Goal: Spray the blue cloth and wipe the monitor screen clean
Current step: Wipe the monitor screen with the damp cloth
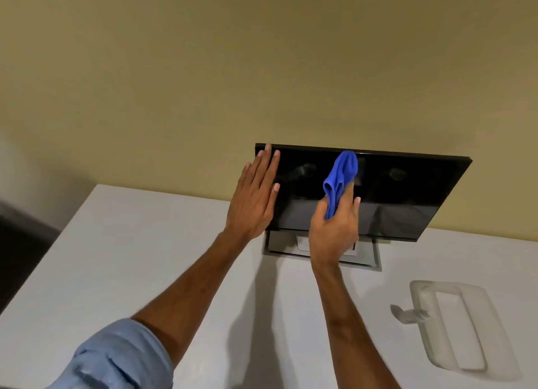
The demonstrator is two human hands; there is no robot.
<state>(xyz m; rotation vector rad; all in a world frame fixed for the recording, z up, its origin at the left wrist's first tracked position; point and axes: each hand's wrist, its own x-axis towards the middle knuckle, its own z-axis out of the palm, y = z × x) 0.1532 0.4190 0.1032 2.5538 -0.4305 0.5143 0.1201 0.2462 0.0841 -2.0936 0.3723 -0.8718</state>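
A black monitor stands on a silver base at the back of a white table, its dark screen facing me. My right hand holds a bunched blue cloth against the left-middle of the screen. My left hand lies flat with fingers spread against the monitor's left edge, fingertips near the top corner. A white spray bottle lies on its side on the table at the right, nozzle pointing left, apart from both hands.
The white table runs to a left edge with a dark area beyond it. A beige wall rises right behind the monitor. The silver stand base sits under the screen.
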